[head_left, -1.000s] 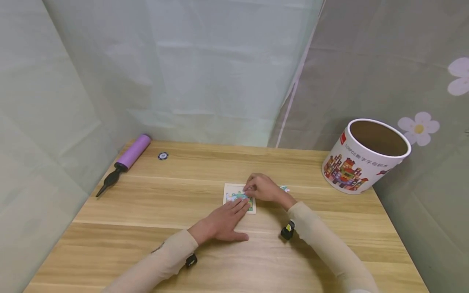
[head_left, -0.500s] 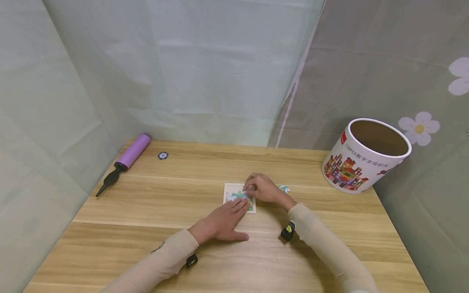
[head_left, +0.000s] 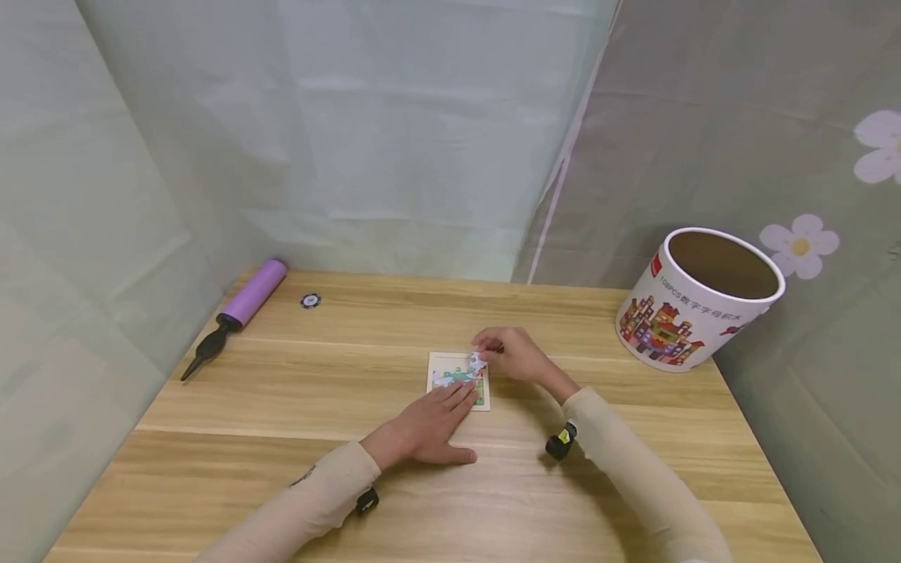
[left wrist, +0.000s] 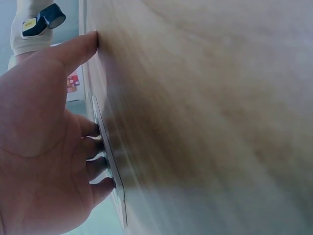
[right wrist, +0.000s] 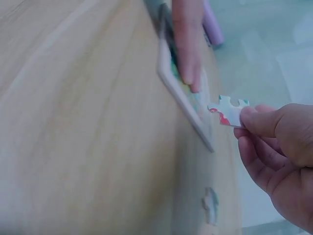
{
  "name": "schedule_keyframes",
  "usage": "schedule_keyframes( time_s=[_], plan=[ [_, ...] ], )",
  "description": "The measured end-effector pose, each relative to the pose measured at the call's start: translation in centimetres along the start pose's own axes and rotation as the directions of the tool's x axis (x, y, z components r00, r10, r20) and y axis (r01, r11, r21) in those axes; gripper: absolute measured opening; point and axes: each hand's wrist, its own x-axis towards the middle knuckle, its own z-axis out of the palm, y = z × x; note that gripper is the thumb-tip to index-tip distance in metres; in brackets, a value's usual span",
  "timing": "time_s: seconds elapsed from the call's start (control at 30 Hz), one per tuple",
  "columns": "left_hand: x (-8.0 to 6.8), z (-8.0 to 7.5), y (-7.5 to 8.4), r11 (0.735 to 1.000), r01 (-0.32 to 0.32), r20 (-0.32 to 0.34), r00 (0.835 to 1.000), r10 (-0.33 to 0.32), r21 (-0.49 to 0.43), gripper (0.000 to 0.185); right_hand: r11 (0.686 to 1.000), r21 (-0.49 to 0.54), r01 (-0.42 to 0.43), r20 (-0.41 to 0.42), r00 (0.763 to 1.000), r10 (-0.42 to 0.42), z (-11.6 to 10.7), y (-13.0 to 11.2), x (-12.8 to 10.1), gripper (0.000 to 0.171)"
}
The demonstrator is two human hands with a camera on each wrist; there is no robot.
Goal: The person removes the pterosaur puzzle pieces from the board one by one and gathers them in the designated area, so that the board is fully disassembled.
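A small square jigsaw puzzle board (head_left: 439, 360) with a pale border lies on the table, its colourful picture partly covered by my left hand (head_left: 432, 428). The straight fingers of that hand rest on the puzzle, thumb spread on the wood; the left wrist view shows the fingertips against the board (left wrist: 117, 191). Between thumb and fingers my right hand (head_left: 521, 356) pinches a puzzle piece (right wrist: 230, 113), white with red and green marks. This piece is tilted up over the board's right side, apart from it in the right wrist view. Another loose piece (right wrist: 211, 205) lies on the table beside the board.
At the back left lie a purple hand pump (head_left: 256, 293) with a black nozzle and a round dark-blue and white chip (head_left: 310, 301). A white printed bucket (head_left: 683, 328) stands at the back right. Cloth walls border the wooden table (head_left: 296, 375).
My right hand has lifted the puzzle piece off the board and shifted slightly right. The loose piece at the right is now hidden behind that hand in the head view. My left hand stays put.
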Motion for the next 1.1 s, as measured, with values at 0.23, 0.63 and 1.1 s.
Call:
schedule_keyframes(
  time_s=[0.23, 0.63, 1.1],
  plan=[
    [0.0, 0.0, 0.0, 1.000, 0.001, -0.005, 1.000, -0.001, -0.010, 0.096, 0.997, -0.024, -0.077, -0.037, 0.996, 0.076, -2.2, -0.2, -1.5, 0.012],
    [0.0, 0.0, 0.0, 1.000, -0.002, -0.010, 1.000, 0.002, -0.006, 0.095, 0.989, -0.084, -0.123, -0.119, 0.986, 0.113, -5.3, 1.6, -5.2, 0.010],
    [0.0, 0.4, -0.1, 1.000, 0.008, -0.019, 1.000, -0.008, -0.026, 0.095, 0.977, -0.116, -0.180, -0.164, 0.974, 0.159, -8.0, 5.0, -8.2, 0.012]
  ],
)
